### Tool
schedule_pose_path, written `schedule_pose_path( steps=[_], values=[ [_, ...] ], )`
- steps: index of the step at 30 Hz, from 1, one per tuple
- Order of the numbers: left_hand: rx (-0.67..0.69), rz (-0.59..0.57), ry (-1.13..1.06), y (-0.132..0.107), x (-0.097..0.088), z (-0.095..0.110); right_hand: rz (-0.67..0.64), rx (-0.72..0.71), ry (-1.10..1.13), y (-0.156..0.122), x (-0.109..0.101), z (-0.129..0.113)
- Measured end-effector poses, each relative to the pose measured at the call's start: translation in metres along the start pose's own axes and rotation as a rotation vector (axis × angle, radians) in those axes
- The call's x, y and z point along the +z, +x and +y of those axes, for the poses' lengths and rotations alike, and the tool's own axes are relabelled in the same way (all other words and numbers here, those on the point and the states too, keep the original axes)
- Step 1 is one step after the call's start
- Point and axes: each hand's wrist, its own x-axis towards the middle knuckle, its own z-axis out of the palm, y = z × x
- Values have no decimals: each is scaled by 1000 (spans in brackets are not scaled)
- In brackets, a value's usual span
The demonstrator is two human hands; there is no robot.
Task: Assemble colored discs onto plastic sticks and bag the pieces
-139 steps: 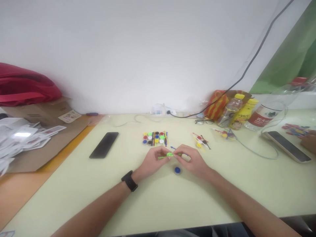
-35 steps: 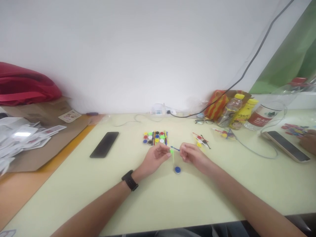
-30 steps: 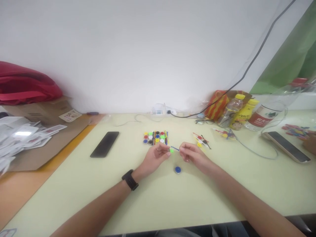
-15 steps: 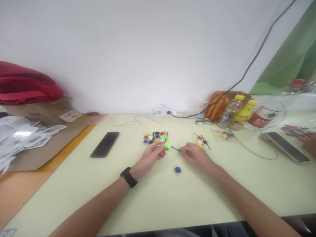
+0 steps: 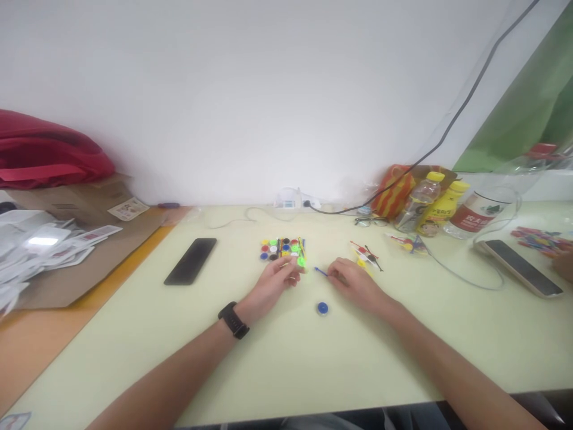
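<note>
My left hand (image 5: 274, 285), with a black watch on its wrist, pinches a small green disc-and-stick piece (image 5: 301, 261) beside a cluster of coloured discs and sticks (image 5: 283, 249). My right hand (image 5: 356, 283) rests on the pale green table (image 5: 286, 364), its fingertips pinched on a thin blue stick (image 5: 320, 271). A blue disc (image 5: 322, 308) lies loose on the table just in front of the two hands.
A black phone (image 5: 190, 261) lies to the left. More coloured pieces (image 5: 366, 255) sit right of my hands. Bottles (image 5: 421, 203), glasses, a second phone (image 5: 521, 265) and cables stand at the back right. Another person's hand (image 5: 564, 263) shows at the right edge. Cardboard and papers lie far left.
My left hand has carried the green piece away from the blue stick, up toward the cluster of discs. My right hand has lowered onto the table with the blue stick.
</note>
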Motion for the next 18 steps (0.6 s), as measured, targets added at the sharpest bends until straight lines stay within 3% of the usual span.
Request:
schedule_pose_path(
  steps=[9,18],
  values=[
    [-33,0,54,1,-3,-3,152,13,365,3,-8,-14],
    [7,-57,203,1,-3,-5,3,-15,400,-1,-7,-31]
  ],
)
